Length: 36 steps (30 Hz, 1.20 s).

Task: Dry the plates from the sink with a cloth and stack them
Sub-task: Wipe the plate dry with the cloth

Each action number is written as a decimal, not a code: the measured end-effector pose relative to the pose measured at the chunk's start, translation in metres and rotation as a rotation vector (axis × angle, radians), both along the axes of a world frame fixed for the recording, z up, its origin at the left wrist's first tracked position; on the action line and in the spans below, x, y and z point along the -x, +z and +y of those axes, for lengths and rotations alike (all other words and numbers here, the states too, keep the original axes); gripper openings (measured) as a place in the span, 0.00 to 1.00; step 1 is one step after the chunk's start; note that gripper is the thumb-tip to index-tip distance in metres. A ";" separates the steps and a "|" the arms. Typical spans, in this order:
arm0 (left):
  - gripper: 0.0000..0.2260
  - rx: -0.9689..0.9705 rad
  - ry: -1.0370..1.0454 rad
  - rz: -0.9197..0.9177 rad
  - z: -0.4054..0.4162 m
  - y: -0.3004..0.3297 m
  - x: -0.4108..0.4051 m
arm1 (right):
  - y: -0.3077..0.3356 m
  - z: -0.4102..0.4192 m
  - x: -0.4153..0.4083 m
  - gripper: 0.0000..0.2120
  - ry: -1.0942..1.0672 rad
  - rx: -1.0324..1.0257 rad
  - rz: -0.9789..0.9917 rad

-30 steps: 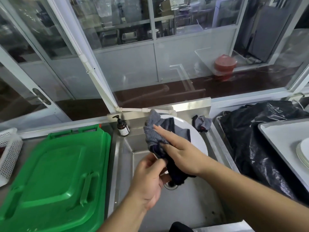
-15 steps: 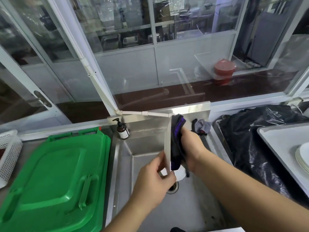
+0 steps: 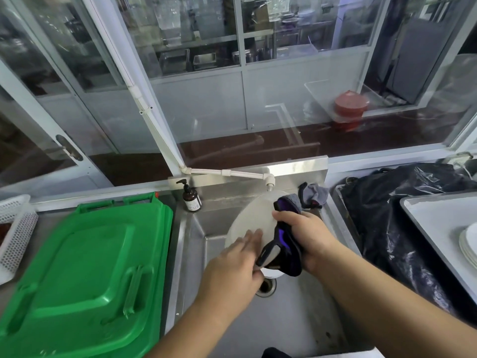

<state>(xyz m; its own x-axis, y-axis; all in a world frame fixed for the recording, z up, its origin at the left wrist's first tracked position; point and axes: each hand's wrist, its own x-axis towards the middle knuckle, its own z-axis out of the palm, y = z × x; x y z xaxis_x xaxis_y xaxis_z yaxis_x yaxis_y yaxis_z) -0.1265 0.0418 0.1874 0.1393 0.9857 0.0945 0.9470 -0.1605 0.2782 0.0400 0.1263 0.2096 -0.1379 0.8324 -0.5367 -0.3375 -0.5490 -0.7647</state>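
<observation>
Over the steel sink (image 3: 291,311) I hold a white plate (image 3: 254,215) tilted up, its underside facing me. My left hand (image 3: 232,270) grips its lower edge, fingers spread flat on the underside and the thumb behind. My right hand (image 3: 307,239) grips a dark purple-and-grey cloth (image 3: 284,244) wrapped over the plate's right rim. A stack of white plates (image 3: 468,244) lies on a grey tray (image 3: 433,226) at the far right.
A green bin lid (image 3: 85,275) lies left of the sink, with a white basket (image 3: 15,228) beyond it. A soap bottle (image 3: 191,197), a tap (image 3: 269,180) and a second grey cloth (image 3: 313,195) sit along the sink's back. A black plastic bag (image 3: 395,218) fills the right side.
The plate has turned from edge-on to showing its underside. My left fingers have spread flat on it. My right hand with the cloth has slid down along the plate's right rim.
</observation>
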 end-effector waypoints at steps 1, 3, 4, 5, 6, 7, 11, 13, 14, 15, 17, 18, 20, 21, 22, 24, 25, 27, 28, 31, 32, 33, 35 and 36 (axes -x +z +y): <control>0.36 0.012 -0.002 0.037 0.000 -0.001 0.000 | -0.005 -0.001 -0.002 0.13 -0.008 0.006 -0.001; 0.35 0.041 -0.001 0.080 0.000 0.000 -0.001 | -0.011 -0.005 -0.005 0.13 -0.018 0.007 0.025; 0.34 0.048 -0.003 0.078 0.001 0.000 -0.002 | -0.014 -0.007 -0.007 0.13 -0.023 0.010 0.053; 0.34 0.047 -0.009 0.071 0.000 0.000 -0.001 | -0.017 -0.009 -0.009 0.13 -0.028 0.013 0.082; 0.33 0.037 -0.019 0.066 -0.001 0.000 -0.001 | -0.019 -0.009 -0.011 0.13 -0.031 0.015 0.107; 0.32 0.019 -0.033 0.058 -0.001 0.001 0.001 | -0.021 -0.010 -0.014 0.13 -0.032 0.019 0.127; 0.26 -0.090 -0.043 -0.116 -0.001 -0.002 0.017 | -0.024 -0.013 -0.024 0.24 0.001 0.057 0.200; 0.26 -0.091 0.070 -0.236 0.003 -0.005 0.027 | -0.024 -0.013 -0.027 0.24 0.008 0.067 0.245; 0.27 -0.060 0.163 -0.331 0.005 -0.005 0.031 | -0.024 -0.013 -0.029 0.22 0.021 0.074 0.280; 0.28 -0.014 0.271 -0.487 0.008 -0.004 0.033 | -0.023 -0.013 -0.031 0.19 0.038 0.079 0.317; 0.25 0.186 0.495 -1.069 0.016 0.002 0.033 | -0.023 -0.014 -0.035 0.15 0.063 0.073 0.372; 0.24 0.324 0.583 -1.420 0.021 0.002 0.031 | -0.023 -0.015 -0.036 0.14 0.072 0.071 0.384; 0.23 0.484 0.659 -1.859 0.025 0.006 0.030 | -0.022 -0.018 -0.037 0.14 0.088 0.082 0.398; 0.23 0.502 0.659 -1.938 0.025 0.008 0.029 | -0.021 -0.019 -0.037 0.15 0.096 0.091 0.401; 0.22 0.506 0.641 -1.971 0.025 0.009 0.027 | -0.021 -0.021 -0.037 0.16 0.102 0.098 0.404; 0.21 0.502 0.633 -1.991 0.023 0.009 0.024 | -0.022 -0.023 -0.038 0.19 0.112 0.102 0.396; 0.20 0.507 0.632 -2.000 0.022 0.009 0.023 | -0.023 -0.024 -0.039 0.20 0.120 0.102 0.386; 0.20 0.502 0.616 -2.002 0.019 0.008 0.022 | -0.024 -0.024 -0.040 0.20 0.116 0.107 0.362; 0.21 0.493 0.601 -1.999 0.018 0.007 0.021 | -0.024 -0.024 -0.041 0.19 0.095 0.105 0.348; 0.20 0.465 0.555 -1.960 0.016 0.009 0.023 | -0.026 -0.019 -0.044 0.18 -0.031 0.073 0.297; 0.20 0.464 0.541 -1.944 0.015 0.010 0.024 | -0.025 -0.017 -0.046 0.19 -0.075 0.045 0.289; 0.19 0.471 0.526 -1.931 0.014 0.011 0.026 | -0.024 -0.014 -0.048 0.20 -0.109 0.018 0.286; 0.16 0.493 0.482 -1.911 0.011 0.012 0.029 | -0.022 -0.009 -0.054 0.26 -0.132 -0.011 0.298; 0.15 0.505 0.461 -1.903 0.010 0.013 0.031 | -0.021 -0.007 -0.058 0.30 -0.118 -0.019 0.303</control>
<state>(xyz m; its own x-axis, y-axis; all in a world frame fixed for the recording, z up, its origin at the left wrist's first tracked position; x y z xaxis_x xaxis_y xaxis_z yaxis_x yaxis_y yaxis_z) -0.1576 0.0520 0.2003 -0.0053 0.8915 -0.4530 -0.6078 0.3568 0.7094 0.0983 0.1190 0.1889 -0.1914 0.8614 -0.4704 -0.6116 -0.4795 -0.6293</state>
